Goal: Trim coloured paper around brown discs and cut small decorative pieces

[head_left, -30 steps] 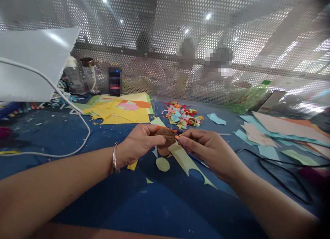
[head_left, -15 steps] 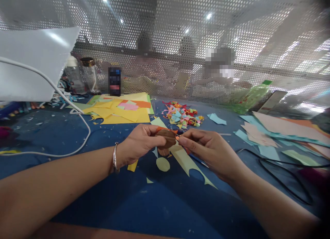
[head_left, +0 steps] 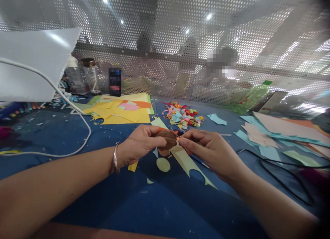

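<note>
Held between the thumb and fingers of my left hand (head_left: 140,141) is a round brown disc (head_left: 169,140), tilted, with a wood-like look. A bit of orange paper (head_left: 162,130) shows behind its upper edge. My right hand (head_left: 206,146) is closed in a pinch at the disc's right edge; what its fingertips grip is too small to make out. Below the disc lies a pale green paper oval (head_left: 163,164). A pale green strip with curved cut-outs (head_left: 184,161) runs down to the right, and a thin pen-like tool (head_left: 201,161) lies partly under my right hand.
Beyond my hands sits a heap of small colored paper scraps (head_left: 183,116). Yellow sheets (head_left: 123,115) are at back left, blue and pink sheets (head_left: 263,134) at right. A white cable (head_left: 89,129) curves at left, a black cable (head_left: 278,166) at right. Perforated metal panel (head_left: 165,43) stands behind.
The brown disc has tilted slightly between my hands, and my right fingertips sit a touch closer against its edge. Everything on the table stays where it was.
</note>
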A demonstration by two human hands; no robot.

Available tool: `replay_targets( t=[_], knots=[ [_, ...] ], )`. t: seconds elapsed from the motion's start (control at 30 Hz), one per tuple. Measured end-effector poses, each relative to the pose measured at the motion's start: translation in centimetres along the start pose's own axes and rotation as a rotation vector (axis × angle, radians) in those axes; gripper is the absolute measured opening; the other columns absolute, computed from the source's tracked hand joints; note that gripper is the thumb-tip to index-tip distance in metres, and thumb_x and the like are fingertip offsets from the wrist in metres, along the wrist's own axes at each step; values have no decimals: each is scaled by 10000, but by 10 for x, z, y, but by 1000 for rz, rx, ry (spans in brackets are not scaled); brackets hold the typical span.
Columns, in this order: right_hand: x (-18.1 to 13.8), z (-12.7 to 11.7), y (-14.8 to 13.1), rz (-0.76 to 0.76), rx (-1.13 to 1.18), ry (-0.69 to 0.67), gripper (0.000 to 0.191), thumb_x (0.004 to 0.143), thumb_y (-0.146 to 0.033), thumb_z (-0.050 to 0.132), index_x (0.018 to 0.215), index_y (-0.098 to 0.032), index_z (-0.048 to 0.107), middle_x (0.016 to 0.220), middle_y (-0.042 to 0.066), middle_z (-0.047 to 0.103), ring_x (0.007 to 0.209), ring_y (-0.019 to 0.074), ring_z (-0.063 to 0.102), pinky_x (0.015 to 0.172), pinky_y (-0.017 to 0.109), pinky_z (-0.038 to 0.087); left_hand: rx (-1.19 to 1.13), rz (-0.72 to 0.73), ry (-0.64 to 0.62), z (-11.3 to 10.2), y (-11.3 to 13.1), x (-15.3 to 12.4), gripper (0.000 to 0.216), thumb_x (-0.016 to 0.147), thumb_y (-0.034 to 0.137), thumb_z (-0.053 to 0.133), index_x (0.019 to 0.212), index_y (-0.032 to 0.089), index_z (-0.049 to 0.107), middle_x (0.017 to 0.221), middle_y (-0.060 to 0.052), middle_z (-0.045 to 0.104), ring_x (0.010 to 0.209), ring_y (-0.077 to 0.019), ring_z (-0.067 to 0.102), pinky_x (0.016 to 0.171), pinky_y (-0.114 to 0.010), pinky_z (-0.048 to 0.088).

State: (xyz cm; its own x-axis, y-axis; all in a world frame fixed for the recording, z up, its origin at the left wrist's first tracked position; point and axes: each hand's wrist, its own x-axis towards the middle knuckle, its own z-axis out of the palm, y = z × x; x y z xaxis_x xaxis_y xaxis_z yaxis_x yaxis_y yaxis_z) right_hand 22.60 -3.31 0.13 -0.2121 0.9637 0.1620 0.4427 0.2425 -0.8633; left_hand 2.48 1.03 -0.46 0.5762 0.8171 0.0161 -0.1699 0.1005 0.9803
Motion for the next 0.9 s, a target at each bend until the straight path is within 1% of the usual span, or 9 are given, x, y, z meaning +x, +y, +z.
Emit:
replay_targets(
  t=[0.13, 0.3, 0.47, 0.57, 0.7, 0.9],
  knots=[
    [0, 0, 0, 4, -9, 3, 385, 869, -529, 625, 705, -180, 622, 631, -17, 500, 575, 115, 414, 539, 262, 318, -3, -7, -6, -1, -1, 0, 153, 637, 79, 628, 748, 115, 728, 618, 6, 664, 536, -71, 518, 566, -214, 423],
    [0, 0, -1, 16, 7, 10, 377, 850, -527, 652, 706, -179, 627, 630, -20, 508, 578, 113, 420, 536, 258, 323, -34, 4, -14, -1, -1, 1, 155, 623, 60, 619, 717, 125, 725, 588, 32, 627, 504, -54, 468, 543, -207, 393],
    [-1, 1, -3, 13, 16, 1, 371, 850, -521, 651, 707, -180, 631, 627, -22, 512, 564, 107, 426, 526, 252, 334, 9, 3, -2, -3, -2, 2, 143, 639, 92, 627, 725, 131, 734, 587, 31, 625, 479, -39, 433, 459, -192, 267],
    [0, 0, -2, 2, 7, -5, 357, 865, -503, 639, 720, -177, 636, 629, -19, 521, 563, 106, 437, 522, 247, 341, 34, -2, 6, -4, -3, 2, 144, 647, 107, 629, 737, 133, 739, 592, 29, 626, 475, -34, 423, 446, -194, 237],
    [0, -1, -2, 2, 3, -17, 356, 867, -504, 639, 736, -173, 644, 643, -11, 544, 580, 113, 464, 538, 247, 370, 24, -2, 1, -4, -4, 1, 137, 637, 116, 646, 739, 129, 737, 586, 25, 630, 481, -44, 449, 455, -193, 267],
    [0, -1, -2, 3, 11, -12, 367, 849, -523, 655, 729, -177, 650, 641, -14, 540, 575, 111, 449, 531, 246, 350, 21, -2, -46, -2, -2, 1, 191, 630, 114, 638, 795, 111, 734, 650, -21, 693, 549, -84, 539, 544, -214, 411]
  ],
)
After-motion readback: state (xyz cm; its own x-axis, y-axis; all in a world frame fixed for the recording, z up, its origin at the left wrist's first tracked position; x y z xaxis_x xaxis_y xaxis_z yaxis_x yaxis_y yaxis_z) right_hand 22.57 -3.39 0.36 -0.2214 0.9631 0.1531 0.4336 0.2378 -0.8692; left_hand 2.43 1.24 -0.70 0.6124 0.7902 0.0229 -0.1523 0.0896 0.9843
